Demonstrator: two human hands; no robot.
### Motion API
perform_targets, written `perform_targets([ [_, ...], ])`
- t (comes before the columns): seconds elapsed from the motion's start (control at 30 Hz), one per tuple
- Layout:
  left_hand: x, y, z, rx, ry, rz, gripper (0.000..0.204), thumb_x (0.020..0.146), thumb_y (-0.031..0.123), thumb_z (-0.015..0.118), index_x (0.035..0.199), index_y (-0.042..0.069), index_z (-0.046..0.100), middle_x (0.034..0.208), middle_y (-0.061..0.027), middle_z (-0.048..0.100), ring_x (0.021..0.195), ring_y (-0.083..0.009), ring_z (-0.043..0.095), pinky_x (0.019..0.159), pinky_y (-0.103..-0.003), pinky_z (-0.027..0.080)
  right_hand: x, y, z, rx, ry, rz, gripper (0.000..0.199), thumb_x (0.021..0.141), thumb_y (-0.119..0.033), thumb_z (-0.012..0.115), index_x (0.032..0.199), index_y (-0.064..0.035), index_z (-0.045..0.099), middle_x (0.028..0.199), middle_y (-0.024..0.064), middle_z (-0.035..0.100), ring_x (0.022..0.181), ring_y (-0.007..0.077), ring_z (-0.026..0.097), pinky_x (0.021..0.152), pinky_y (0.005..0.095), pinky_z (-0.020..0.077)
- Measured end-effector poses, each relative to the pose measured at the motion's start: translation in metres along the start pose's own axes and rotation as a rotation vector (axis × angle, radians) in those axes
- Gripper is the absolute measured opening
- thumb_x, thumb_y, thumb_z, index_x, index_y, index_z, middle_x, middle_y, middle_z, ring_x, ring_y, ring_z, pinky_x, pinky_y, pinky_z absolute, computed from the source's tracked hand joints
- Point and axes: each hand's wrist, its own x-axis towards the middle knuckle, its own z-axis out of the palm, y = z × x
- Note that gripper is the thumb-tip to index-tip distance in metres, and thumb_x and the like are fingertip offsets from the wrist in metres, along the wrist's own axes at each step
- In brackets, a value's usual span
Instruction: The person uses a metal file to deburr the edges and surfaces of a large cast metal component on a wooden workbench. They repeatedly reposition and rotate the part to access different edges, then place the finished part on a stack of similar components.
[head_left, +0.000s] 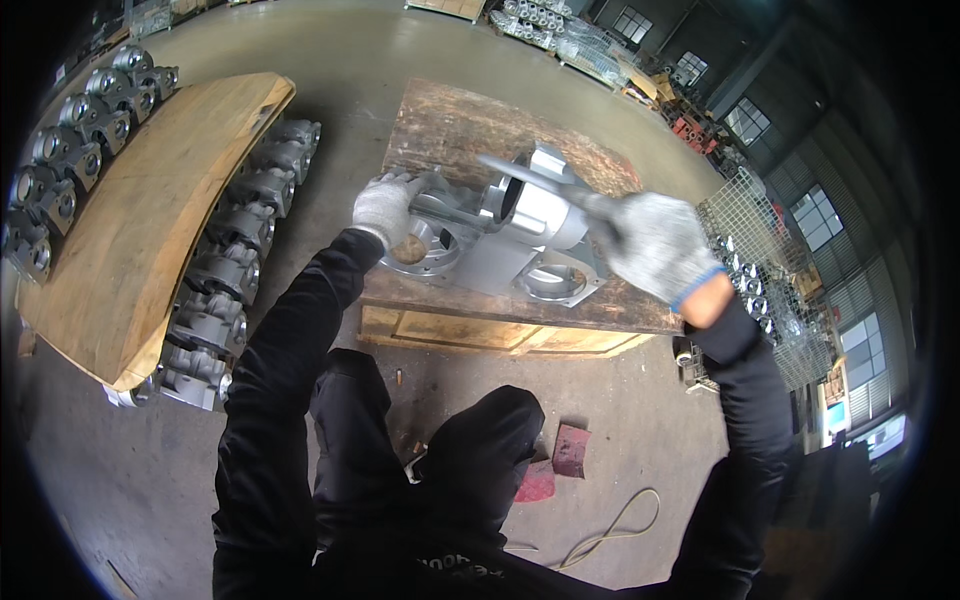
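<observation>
A silver metal casting (495,262) with round flanged openings and a thick tube on top lies on a worn wooden workbench (440,125). My gloved left hand (386,208) grips the casting's left side, its fingers curled over the upper edge. In my gloved right hand (655,245) is a long grey file (535,178), blurred by motion. The file slants up to the left across the casting's tube, its tip beyond the tube's open end. Whether it touches the metal I cannot tell. The fingers of the right hand close round its handle end, which the glove mostly hides.
To the left, a plywood sheet (150,225) lies between rows of similar castings (235,230). Wire cages (745,220) with metal parts stand at the right. Red abrasive pieces (572,450) and a looped cord (630,525) lie on the floor near my knees.
</observation>
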Motion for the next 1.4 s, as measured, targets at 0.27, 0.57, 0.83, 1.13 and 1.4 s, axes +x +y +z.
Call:
perform_targets([
  [0.27, -0.017, 0.011, -0.007, -0.074, 0.002, -0.067, 0.056, 0.077, 0.03, 0.079, 0.13, 0.016, 0.071, 0.135, -0.009, 0.069, 0.13, -0.0327, 0.061, 0.112, -0.043, 0.047, 0.012, 0.012, 0.012, 0.122, 0.098, -0.109, 0.03, 0.102, -0.025, 0.062, 0.127, -0.0214, 0.078, 0.077, 0.0155, 0.073, 0.062, 0.0333, 0.07, 0.057, 0.044, 0.055],
  [0.57, -0.017, 0.015, -0.007, -0.136, 0.014, -0.093, 0.058, 0.074, 0.028, 0.078, 0.129, 0.012, 0.072, 0.134, -0.0103, 0.07, 0.137, -0.0316, 0.058, 0.117, -0.042, 0.045, 0.016, 0.001, 0.014, 0.117, -0.044, -0.017, 0.043, 0.096, -0.012, 0.066, 0.137, -0.0202, 0.073, 0.079, 0.0216, 0.069, 0.062, 0.0332, 0.07, 0.059, 0.0429, 0.055],
  [0.83, -0.017, 0.015, -0.009, -0.114, -0.003, -0.074, 0.057, 0.073, 0.024, 0.077, 0.129, 0.014, 0.071, 0.135, -0.0103, 0.069, 0.139, -0.0336, 0.056, 0.12, -0.042, 0.042, 0.006, -0.019, 0.016, -0.047, 0.107, -0.186, 0.034, 0.099, -0.028, 0.064, 0.13, -0.0188, 0.075, 0.067, 0.0152, 0.066, 0.061, 0.0355, 0.068, 0.057, 0.0486, 0.0532],
  [1.13, -0.02, 0.014, -0.004, -0.075, 0.136, -0.02, 0.053, 0.074, 0.019, 0.075, 0.126, 0.017, 0.072, 0.13, -0.0086, 0.071, 0.129, -0.0329, 0.061, 0.112, -0.044, 0.048, 0.005, -0.016, 0.016, 0.08, 0.149, -0.156, 0.02, 0.098, -0.025, 0.065, 0.109, -0.0179, 0.08, 0.07, 0.0152, 0.07, 0.064, 0.0328, 0.072, 0.057, 0.0482, 0.0551],
  [1.4, -0.02, 0.013, -0.004, -0.048, 0.137, -0.009, 0.048, 0.076, 0.023, 0.077, 0.124, 0.018, 0.072, 0.125, -0.0078, 0.072, 0.121, -0.0326, 0.065, 0.105, -0.045, 0.051, -0.004, -0.005, 0.019, -0.108, 0.052, -0.1, 0.049, 0.091, -0.01, 0.067, 0.138, -0.0228, 0.072, 0.072, 0.0142, 0.067, 0.062, 0.0294, 0.069, 0.057, 0.0426, 0.0544],
])
